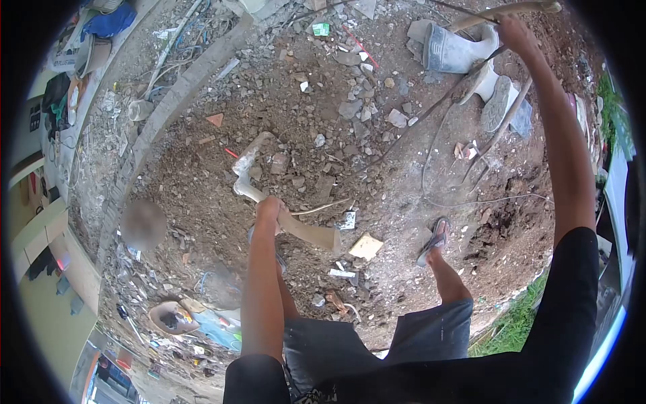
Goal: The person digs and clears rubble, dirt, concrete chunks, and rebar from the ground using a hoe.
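Observation:
My left hand [269, 209] is closed around the pale wooden handle of a hoe [306, 231]. The hoe's dusty metal head lies toward the rubble, beyond my fist. At the upper right my right hand [518, 34], arm outstretched, is closed on a long dark cable [447, 97] that trails down to the left over the ground. Close by that hand is a curved wooden handle [538, 8]. Beside it lie a grey-white rubber boot [457, 50] and another boot [500, 104] with its sole showing.
Broken stones and soil cover the ground around my sandalled feet [437, 239]. A yellowish block [366, 246] lies between them. A concrete edge [158, 114] curves along the left, with litter beyond. A branching stick [501, 128] rests at right, and grass [515, 323] grows lower right.

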`<state>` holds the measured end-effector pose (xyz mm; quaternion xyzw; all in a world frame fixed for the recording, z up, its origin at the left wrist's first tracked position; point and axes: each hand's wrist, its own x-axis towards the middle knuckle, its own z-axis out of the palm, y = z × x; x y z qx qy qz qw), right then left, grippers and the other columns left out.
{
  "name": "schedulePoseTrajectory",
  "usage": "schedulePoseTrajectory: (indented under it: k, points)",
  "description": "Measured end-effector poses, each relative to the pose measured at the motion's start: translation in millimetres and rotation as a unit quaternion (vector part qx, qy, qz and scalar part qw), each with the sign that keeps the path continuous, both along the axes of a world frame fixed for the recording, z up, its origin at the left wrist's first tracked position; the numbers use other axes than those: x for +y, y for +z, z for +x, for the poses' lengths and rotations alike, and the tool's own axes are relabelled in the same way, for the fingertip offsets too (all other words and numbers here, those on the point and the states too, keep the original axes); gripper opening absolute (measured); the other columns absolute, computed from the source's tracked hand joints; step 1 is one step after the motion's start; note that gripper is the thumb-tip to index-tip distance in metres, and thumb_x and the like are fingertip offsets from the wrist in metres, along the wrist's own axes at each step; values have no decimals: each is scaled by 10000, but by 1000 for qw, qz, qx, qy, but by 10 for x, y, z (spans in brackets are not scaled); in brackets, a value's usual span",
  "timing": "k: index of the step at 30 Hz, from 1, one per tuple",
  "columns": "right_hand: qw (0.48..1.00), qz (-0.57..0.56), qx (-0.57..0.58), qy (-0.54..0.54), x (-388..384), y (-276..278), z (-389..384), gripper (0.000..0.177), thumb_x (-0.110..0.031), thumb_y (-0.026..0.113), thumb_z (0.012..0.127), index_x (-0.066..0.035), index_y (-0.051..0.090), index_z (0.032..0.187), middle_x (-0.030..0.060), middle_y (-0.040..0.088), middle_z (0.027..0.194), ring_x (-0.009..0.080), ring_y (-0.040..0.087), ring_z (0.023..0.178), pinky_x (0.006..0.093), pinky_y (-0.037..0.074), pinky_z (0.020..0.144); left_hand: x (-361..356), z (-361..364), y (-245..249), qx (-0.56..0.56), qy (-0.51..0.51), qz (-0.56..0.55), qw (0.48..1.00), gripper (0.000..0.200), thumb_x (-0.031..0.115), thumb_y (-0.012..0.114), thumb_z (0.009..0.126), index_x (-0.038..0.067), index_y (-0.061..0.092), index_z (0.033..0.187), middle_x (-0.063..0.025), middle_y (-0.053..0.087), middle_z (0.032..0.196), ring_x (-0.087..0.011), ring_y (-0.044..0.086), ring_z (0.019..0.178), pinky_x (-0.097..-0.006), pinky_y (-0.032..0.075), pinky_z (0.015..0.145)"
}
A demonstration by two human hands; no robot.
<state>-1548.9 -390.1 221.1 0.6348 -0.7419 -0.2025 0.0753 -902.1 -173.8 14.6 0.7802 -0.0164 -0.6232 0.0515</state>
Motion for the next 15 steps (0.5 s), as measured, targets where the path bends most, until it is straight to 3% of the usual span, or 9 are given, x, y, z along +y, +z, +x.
schedulePoseTrajectory:
  k: [1, 3, 5, 6, 7, 10, 12, 14, 15]
  points:
    - [969, -112, 215, 52, -37, 439, -41, 312, -210, 523, 910, -48, 589, 1168, 216, 621, 1061, 366, 603, 1002, 491, 498, 832, 27, -3, 5, -3, 4, -1, 1000, 41, 41, 470, 809, 32, 491, 774, -67, 475, 621, -194, 484, 517, -345, 460, 508]
    - [993, -91, 70, -18, -134, 868, 580, 449, -314, 622, 799, -22, 653, 1139, 331, 434, 1307, 520, 410, 1201, 586, 416, 924, 33, -48, 21, -31, 3, -18, 999, 41, 47, 471, 800, 30, 490, 768, -71, 478, 613, -200, 496, 514, -363, 458, 499]
    - [978, -52, -25, 202, 55, 412, 863, 320, -257, 501, 931, -37, 594, 1144, 205, 611, 1071, 346, 588, 1025, 462, 493, 853, 96, -77, 9, -31, 14, -23, 999, 34, 49, 475, 786, 25, 489, 767, -76, 485, 609, -208, 511, 513, -375, 460, 495]
    - [976, 2, -173, 131, 490, 370, 1742, 396, -364, 472, 945, -23, 610, 1089, 204, 610, 1027, 343, 589, 991, 436, 485, 863, 140, -88, -54, -34, 13, -18, 999, 30, 47, 477, 779, 24, 491, 766, -82, 493, 611, -212, 515, 514, -376, 461, 494]
    - [923, 209, -322, -1, 818, 325, 2448, 523, -494, 411, 952, -25, 618, 1058, 198, 610, 1029, 334, 584, 1013, 435, 470, 880, 226, -81, -85, -37, 9, -11, 999, 26, 45, 478, 771, 23, 492, 766, -87, 502, 613, -217, 519, 515, -377, 462, 493]
    - [805, 420, -416, 43, 2142, -405, 3911, 744, -653, 350, 906, 17, 618, 1091, 247, 615, 1026, 358, 603, 1036, 485, 495, 878, 583, -214, -243, -51, 10, -40, 998, 237, 69, 500, 811, -40, 469, 1020, -157, 535, 775, -253, 571, 572, -374, 521, 493]
    - [694, 558, -453, -25, 2838, -748, 4498, 674, -551, 563, 821, 5, 525, 1202, 214, 631, 1053, 362, 617, 1022, 460, 490, 888, 872, -371, -234, -115, -43, -52, 991, 496, 76, 539, 817, -66, 317, 1237, -191, 549, 908, -276, 615, 616, -357, 561, 475]
    - [810, 406, -410, -103, 3874, -1606, 4895, 458, -349, 629, 826, -16, 505, 1115, 221, 663, 965, 387, 661, 894, 482, 524, 798, 1267, -391, -671, -65, 26, -91, 993, 450, 67, 557, 821, -66, 347, 1196, -177, 555, 869, -263, 607, 592, -355, 552, 461]
    - [808, 414, -406, -105, 4030, -1691, 4898, 458, -349, 629, 826, -16, 505, 1115, 221, 663, 965, 387, 661, 894, 482, 524, 798, 1479, -333, -854, -25, 88, -128, 988, 405, 58, 576, 825, -67, 377, 1154, -163, 561, 830, -250, 600, 567, -352, 543, 447]
